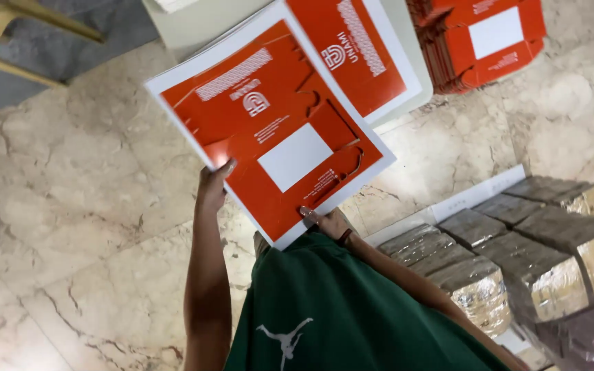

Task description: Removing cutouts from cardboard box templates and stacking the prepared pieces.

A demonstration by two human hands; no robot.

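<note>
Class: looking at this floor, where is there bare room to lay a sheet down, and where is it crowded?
Bare marble floor lies left of the left hand, below the yellow chair. Crowded: wrapped bundles at right, the orange stack above them.

The orange die-cut carton sheet [269, 130] — flat, white-bordered, with a blank white rectangle near its middle — tilts diagonally just beside the stack of matching sheets [366, 48], overlapping its lower-left edge.

Held sheet [269, 127] overlaps stack [359, 48]; bundles [517, 247] right.
</note>
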